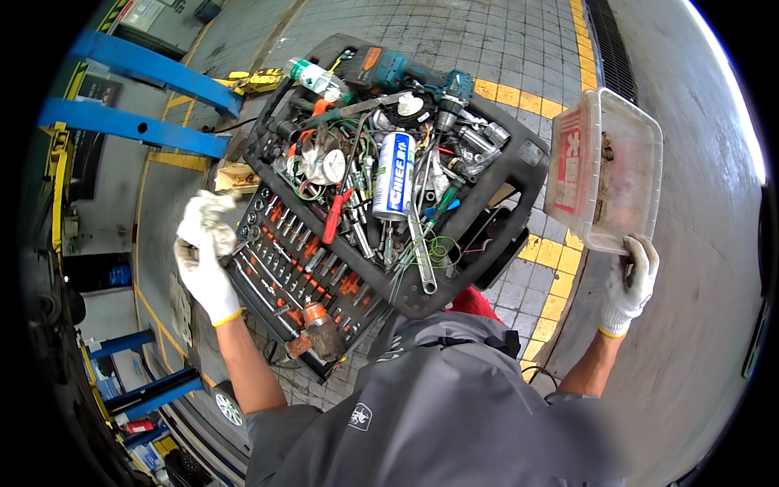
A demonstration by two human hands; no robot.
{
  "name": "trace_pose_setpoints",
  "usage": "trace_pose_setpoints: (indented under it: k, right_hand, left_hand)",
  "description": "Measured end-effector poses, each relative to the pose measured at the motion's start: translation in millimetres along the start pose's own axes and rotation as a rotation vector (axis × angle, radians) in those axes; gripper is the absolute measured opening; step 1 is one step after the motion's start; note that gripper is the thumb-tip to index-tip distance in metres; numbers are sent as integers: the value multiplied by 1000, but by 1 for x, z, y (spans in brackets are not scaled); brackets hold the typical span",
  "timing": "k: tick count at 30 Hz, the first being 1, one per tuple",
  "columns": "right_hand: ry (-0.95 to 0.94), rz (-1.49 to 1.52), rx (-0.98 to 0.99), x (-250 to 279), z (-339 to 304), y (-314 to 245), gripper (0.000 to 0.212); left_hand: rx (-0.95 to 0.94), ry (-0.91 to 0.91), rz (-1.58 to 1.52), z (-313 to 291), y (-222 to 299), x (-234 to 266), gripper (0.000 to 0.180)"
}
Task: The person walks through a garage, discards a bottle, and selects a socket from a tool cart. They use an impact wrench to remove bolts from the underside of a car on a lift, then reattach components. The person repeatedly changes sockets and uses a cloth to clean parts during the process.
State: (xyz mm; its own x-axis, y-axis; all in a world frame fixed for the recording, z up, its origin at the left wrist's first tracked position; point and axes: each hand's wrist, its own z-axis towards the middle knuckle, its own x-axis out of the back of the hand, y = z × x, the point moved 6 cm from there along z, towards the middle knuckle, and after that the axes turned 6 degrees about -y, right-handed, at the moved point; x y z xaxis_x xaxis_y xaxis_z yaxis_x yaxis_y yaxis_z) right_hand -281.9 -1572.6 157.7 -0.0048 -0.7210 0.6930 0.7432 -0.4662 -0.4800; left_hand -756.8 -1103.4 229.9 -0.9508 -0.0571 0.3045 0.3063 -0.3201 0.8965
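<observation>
My left hand [208, 282], in a white work glove with a yellow cuff, is closed on a crumpled white cloth [213, 213] beside the left edge of the tool cart. Whether this is a rag or a spare glove I cannot make out. A clear plastic box [641, 174] with a red and white label hangs tilted off the cart's right side. My gloved right hand [634, 280] grips its near rim. Small brown bits lie inside the box. Between my hands stands the black tool cart [389, 296], heaped with tools.
On the cart lie a blue and white spray can [394, 177], a teal cordless drill [449, 99], a green-labelled bottle [318, 79] and a red screwdriver [333, 216]. An open drawer [272, 312] holds sockets and an orange-brown air tool [322, 331]. Blue lift arms [162, 69] reach in from the left.
</observation>
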Motion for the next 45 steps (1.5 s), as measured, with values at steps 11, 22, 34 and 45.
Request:
trace_pose_setpoints:
  k: [11, 22, 34, 45]
  right_hand:
    - [284, -101, -42, 71, 25, 6, 30]
    - [212, -181, -56, 110, 0, 13, 34]
    - [26, -62, 3, 70, -21, 18, 39]
    - [-165, 60, 295, -10, 39, -54, 38]
  left_hand:
    - [53, -806, -364, -174, 59, -261, 29]
    - [-762, -1138, 430, -188, 62, -360, 21]
    - [-919, -979, 835, -122, -5, -471, 21]
    - [-437, -830, 570, -118, 80, -250, 34]
